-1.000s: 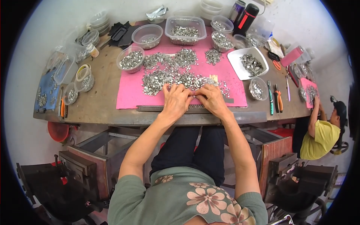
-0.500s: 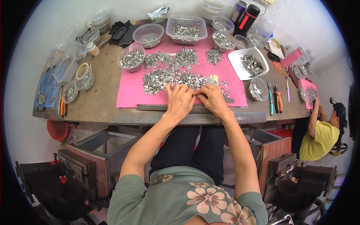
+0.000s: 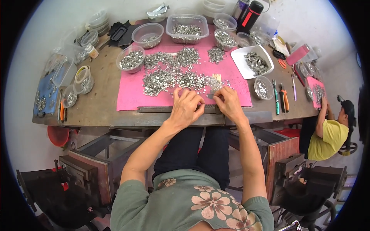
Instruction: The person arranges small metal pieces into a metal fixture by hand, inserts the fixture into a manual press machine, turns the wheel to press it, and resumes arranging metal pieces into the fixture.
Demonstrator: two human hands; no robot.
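Note:
A long dark metal bar [image 3: 154, 109] with a row of small slots lies along the near edge of the pink mat [image 3: 129, 92]. My left hand [image 3: 187, 104] is over it, thumb and forefinger pinched together; whatever is between them is too small to name. To its right, my right hand [image 3: 230, 103] has its fingertips closed at a small flat grey piece [image 3: 210, 96], just above the bar. Beyond both hands spreads a pile of small shiny metal parts [image 3: 158, 81], with a small pale wooden block [image 3: 216, 77] at its right end.
Clear tubs [image 3: 131, 61] of metal parts ring the mat, and a white tray [image 3: 237, 61] holds more. Pliers [image 3: 284, 98] and a green-and-white toothbrush-like tool [image 3: 276, 98] lie at right. A dark bottle [image 3: 250, 17] stands behind. Another person in yellow [image 3: 327, 138] works far right.
My hands have moved apart, uncovering more of the slotted bar between them. A flat grey piece now shows at my right fingertips. The whole view has shifted slightly.

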